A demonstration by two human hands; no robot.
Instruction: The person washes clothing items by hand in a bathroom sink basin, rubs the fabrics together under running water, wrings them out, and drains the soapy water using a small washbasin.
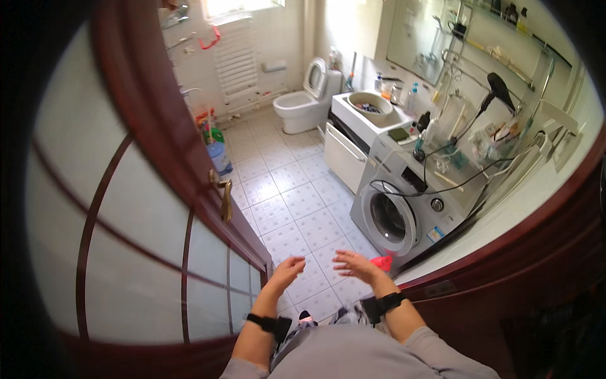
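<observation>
Both my hands are held out in front of me above the tiled floor, with a gap between them. My left hand (288, 274) is empty, its fingers loosely bent and turned inward, nearest to the edge of the glass-paneled door (136, 221). My right hand (356, 266) has its fingers apart and holds nothing. Just beyond its wrist a red object (382, 262) shows in part, low by the front-loading washing machine (404, 211); its kind is unclear. Black straps circle both my forearms.
The door's brass handle (225, 197) juts out at left. A white toilet (307, 101) with raised lid stands at the back. A basin (369, 107) holding dark cloth sits on the sink cabinet. A hair dryer (500, 93) hangs above bottles on the washer; a blue bucket (219, 156) stands behind the door.
</observation>
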